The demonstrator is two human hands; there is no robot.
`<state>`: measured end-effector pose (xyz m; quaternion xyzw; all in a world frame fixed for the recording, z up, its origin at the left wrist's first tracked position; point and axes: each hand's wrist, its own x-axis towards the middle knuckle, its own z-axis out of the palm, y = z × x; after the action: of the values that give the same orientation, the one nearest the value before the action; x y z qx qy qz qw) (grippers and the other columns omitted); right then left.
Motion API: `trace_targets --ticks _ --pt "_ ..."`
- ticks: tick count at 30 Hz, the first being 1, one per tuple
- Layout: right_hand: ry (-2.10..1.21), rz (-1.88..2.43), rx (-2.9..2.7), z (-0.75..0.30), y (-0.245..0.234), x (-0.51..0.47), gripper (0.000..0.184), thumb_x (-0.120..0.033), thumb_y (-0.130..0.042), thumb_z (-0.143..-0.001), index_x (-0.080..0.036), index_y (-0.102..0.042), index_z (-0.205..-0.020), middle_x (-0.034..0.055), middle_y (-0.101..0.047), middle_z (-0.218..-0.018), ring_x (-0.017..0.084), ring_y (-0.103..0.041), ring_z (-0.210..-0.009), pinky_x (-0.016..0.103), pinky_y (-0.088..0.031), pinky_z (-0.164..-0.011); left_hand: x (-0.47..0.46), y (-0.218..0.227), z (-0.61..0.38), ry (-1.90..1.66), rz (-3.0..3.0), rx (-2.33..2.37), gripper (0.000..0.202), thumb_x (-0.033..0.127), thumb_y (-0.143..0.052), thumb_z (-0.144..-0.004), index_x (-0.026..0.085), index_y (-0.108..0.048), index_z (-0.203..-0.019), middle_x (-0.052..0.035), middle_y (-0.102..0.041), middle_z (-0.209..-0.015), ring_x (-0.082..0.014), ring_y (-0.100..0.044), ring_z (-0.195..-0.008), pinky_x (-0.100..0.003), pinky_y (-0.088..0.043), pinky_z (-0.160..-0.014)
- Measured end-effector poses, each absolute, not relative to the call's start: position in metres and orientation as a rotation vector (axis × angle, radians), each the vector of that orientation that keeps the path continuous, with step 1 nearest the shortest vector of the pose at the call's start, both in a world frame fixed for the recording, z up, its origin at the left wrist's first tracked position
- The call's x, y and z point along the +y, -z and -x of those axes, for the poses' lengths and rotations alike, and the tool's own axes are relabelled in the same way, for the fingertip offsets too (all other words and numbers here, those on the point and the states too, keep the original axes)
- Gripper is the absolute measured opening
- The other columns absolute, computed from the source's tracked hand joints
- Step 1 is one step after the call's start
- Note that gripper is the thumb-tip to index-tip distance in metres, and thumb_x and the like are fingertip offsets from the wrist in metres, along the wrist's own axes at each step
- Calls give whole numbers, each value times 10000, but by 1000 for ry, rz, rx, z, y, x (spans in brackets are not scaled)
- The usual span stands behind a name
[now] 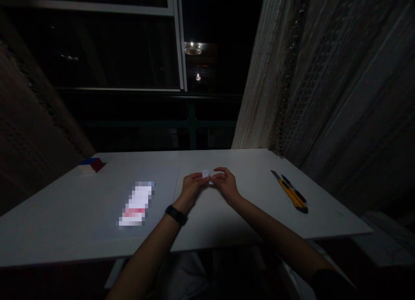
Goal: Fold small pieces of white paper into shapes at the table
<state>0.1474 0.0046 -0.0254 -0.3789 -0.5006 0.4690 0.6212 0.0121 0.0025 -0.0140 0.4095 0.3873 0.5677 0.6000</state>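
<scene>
**Paper (205, 174) pinched from both sides**

My feed shows a cube (91, 165), then a lit screen (135, 203), perhaps angled for reading. Left hand (192, 187) and right hand (227, 186) pinch the paper over the worktop (253, 172), presumably for steadiness; cutter (288, 192) and pen (294, 189) lie aside, likely for elbow room.

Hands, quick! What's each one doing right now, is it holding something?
Left hand: closed, holding a small white paper piece.
Right hand: curled at the paper's edge; too small and dark to tell if it grips.
</scene>
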Motion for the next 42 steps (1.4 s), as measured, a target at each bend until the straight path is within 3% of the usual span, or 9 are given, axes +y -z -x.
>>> trace_targets --ticks 7,14,22,28,32,36,42 --pt "-1176 856 -1249 -144 25 2 516 -263 -724 -524 -227 -472 -972 -93 -535 -558 95 -541 -467 221 -462 -464 1 12 -16 -1371 -1037 959 363 250 -813 -450 81 -663 -734 -83 -671 -664 -144 -604 -575 -239 -447 -568" --pt "-1222 823 -1389 -150 21 0 483 -222 -695 -562 -215 -537 -1019 -71 -545 -609 87 -546 -497 200 -429 -481 2 9 -16 -1447 -1094 1127 239 236 -788 -464 105 -642 -600 -25 -612 -515 -100 -522 -456 -201 -363 -454" --pt "-965 838 -1511 -160 24 12 262 -265 -676 -615 -175 -645 -858 -10 -575 -663 117 -544 -597 237 -448 -558 1 8 -13 -1340 -1078 1028 287 275 -798 -467 88 -677 -649 -69 -647 -597 -126 -559 -530 -223 -406 -522" --pt "-956 850 -1493 -161 29 17 255 -285 -702 -595 -168 -648 -815 2 -597 -693 117 -545 -601 242 -444 -567 8 19 -12 -1362 -1224 1068 335 410 -736 -559 92 -667 -636 -24 -577 -522 -89 -463 -465 -208 -325 -453" --pt "-1002 832 -1508 -159 28 15 242 -289 -704 -602 -174 -641 -806 1 -605 -691 111 -547 -591 238 -443 -556 12 22 -10 -1403 -1298 1180 323 417 -732 -555 106 -659 -605 -9 -557 -501 -92 -453 -471 -213 -318 -457" --pt "-1088 829 -1500 -157 26 14 251 -375 -659 -660 -182 -609 -812 -1 -593 -724 108 -547 -580 241 -456 -527 11 21 -10 -1382 -1256 1126 334 426 -730 -554 107 -664 -630 -13 -567 -523 -90 -456 -476 -212 -327 -465" --pt "-1094 820 -1545 -158 24 14 311 -474 -597 -706 -174 -517 -702 -27 -532 -606 102 -510 -552 230 -432 -500 4 17 -13 -1256 -1158 984 371 456 -716 -573 97 -648 -637 -22 -565 -546 -83 -465 -478 -198 -340 -454"
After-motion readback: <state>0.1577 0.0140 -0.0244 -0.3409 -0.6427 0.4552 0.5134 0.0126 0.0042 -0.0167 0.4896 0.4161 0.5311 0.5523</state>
